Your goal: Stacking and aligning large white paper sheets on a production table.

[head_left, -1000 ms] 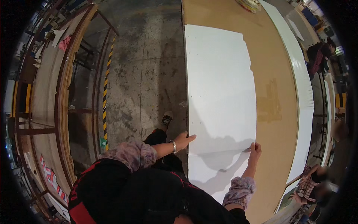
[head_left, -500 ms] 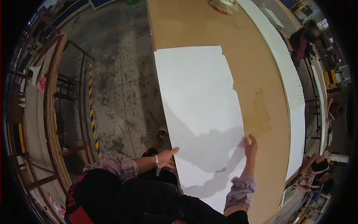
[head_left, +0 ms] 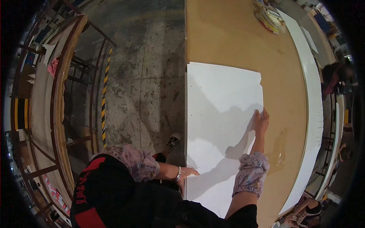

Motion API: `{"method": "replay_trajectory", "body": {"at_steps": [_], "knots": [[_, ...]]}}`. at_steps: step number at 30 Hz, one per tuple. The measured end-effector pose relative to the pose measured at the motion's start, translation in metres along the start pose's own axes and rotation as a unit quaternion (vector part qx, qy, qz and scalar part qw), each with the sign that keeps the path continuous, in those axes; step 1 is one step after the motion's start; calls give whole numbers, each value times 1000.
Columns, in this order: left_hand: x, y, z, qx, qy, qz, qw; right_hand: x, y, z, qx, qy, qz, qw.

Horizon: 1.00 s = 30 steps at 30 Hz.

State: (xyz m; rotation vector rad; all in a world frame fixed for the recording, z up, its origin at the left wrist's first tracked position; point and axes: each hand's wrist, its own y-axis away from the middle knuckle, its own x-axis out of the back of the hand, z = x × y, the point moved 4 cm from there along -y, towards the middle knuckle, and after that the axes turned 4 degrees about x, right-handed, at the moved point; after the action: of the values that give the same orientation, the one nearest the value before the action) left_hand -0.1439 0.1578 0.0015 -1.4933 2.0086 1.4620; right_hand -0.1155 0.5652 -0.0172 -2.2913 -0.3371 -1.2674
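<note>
A large white sheet with small dots and a notched right edge lies on the brown table, along its left side. At its far edge a second white layer shows just under it. My left hand is at the sheet's left edge, thumb on top and the other fingers down over the side. My right hand is farther away, closed at the right edge, with its thumb toward the white surface. Shadows of my arms and head fall across the sheet.
A long white stack runs along the table's right side. A plastic-wrapped bundle sits at the far end. To the left are a concrete floor, a yellow-black stripe and a wooden-edged rack. Other people are at the right.
My right hand has moved farther up along the sheet's right edge. My left hand stays at the left edge, its thumb now over the sheet. The whole view has shifted.
</note>
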Motion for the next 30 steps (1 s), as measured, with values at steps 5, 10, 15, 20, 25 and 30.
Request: {"method": "replay_trajectory", "body": {"at_steps": [5,10,15,20,25,30], "knots": [[3,9,-7,2,65,4,998,-2,-11,-2,-72,-25,-75,994],[0,13,-15,-71,-21,25,997,10,-45,-66,146,52,6,988],[11,2,-15,-92,-63,43,993,-52,-69,-204,350,-105,-116,924],[15,-4,-9,-121,-156,63,978,-111,-81,-221,353,-100,-130,921],[36,-14,-12,-147,-185,121,964,-123,-67,-241,354,-138,-156,912],[43,-27,-9,-168,-172,144,960,-117,-64,-236,356,-91,-110,924]]}}
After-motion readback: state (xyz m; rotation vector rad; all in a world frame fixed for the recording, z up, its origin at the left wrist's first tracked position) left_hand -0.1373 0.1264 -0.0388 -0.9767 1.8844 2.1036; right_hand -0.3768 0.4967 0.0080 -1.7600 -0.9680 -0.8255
